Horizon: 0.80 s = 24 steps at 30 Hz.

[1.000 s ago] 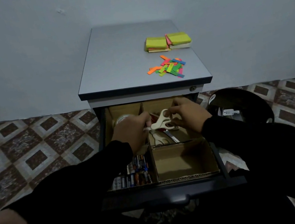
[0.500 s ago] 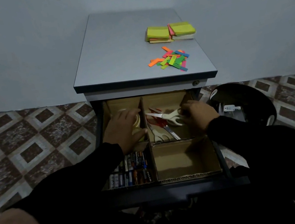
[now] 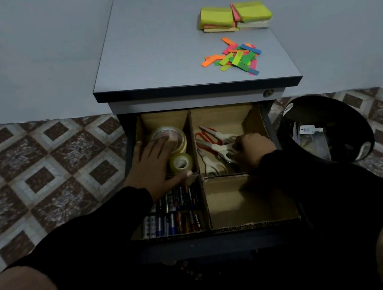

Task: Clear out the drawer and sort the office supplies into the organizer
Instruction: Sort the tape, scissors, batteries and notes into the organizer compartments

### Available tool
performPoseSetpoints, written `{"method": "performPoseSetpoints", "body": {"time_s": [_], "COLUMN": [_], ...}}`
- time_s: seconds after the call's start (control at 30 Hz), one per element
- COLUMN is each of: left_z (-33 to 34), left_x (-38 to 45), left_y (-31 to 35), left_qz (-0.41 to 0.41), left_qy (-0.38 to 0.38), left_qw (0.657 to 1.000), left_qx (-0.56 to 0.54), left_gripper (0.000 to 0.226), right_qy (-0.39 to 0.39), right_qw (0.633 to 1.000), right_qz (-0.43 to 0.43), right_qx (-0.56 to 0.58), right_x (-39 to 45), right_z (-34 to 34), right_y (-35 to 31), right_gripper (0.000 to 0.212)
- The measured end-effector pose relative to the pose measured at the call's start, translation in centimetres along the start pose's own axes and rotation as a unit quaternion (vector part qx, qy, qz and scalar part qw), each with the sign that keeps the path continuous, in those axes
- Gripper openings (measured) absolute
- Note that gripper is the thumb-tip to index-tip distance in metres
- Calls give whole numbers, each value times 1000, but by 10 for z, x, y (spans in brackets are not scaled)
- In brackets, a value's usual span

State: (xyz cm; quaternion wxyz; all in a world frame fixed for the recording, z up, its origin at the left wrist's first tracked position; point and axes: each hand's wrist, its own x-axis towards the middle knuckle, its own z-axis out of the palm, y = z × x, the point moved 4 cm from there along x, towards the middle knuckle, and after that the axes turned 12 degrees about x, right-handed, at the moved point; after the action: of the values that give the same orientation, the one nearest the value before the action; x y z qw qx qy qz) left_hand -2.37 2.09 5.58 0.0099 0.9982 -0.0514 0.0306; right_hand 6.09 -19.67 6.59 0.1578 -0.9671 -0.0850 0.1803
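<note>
Item: open drawer of a grey-topped pedestal cabinet, fitted with a brown cardboard four-compartment organizer

Contents, far-right compartment: several pairs of scissors with cream and red handles, lying flat and overlapping. Long axes run roughly from far-left to near-right; the red handle loops sit at the far-left end, another cream handle lies near the front divider, so the pairs do not all point one way.

Contents, far-left: two rolls of clear tape, one large, one small. Near-left: cylindrical batteries in rows, long axes front to back. Near-right: shows only bare cardboard.

Right hand: in the scissors compartment, fingers curled down among the handles; whether they pinch a pair cannot be told.

Left hand: fingers straight and slightly apart, resting on the large tape roll, thumb along the divider.

On the cabinet top: yellow-green sticky-note pads and loose coloured paper flags, not yet sorted.

Handling note, by judgement: lay the scissors parallel, blades closed, handles toward one end, so they stay below the divider and the drawer can close
</note>
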Motion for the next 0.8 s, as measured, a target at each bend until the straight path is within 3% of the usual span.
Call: {"method": "performPoseSetpoints", "body": {"time_s": [0.13,0.4,0.57,0.8], "left_z": [2,0,1,2], "left_x": [0,0,0,1], "left_y": [-1,-1,-4,-4], "left_qz": [5,-1,-4,-5], "left_qy": [-4,13,19,13], "left_qw": [1000,999,999,998], "left_qx": [-1,-31,-46,-57], "left_gripper": [100,100,100,100], "right_qy": [-17,-40,-53,-43], "right_qw": [999,992,983,977], "right_qz": [24,55,70,44], "right_qx": [35,102,161,203], "right_x": [7,18,19,14], "right_z": [6,14,16,16], "right_y": [-2,3,8,5], "right_gripper": [35,48,31,24]}}
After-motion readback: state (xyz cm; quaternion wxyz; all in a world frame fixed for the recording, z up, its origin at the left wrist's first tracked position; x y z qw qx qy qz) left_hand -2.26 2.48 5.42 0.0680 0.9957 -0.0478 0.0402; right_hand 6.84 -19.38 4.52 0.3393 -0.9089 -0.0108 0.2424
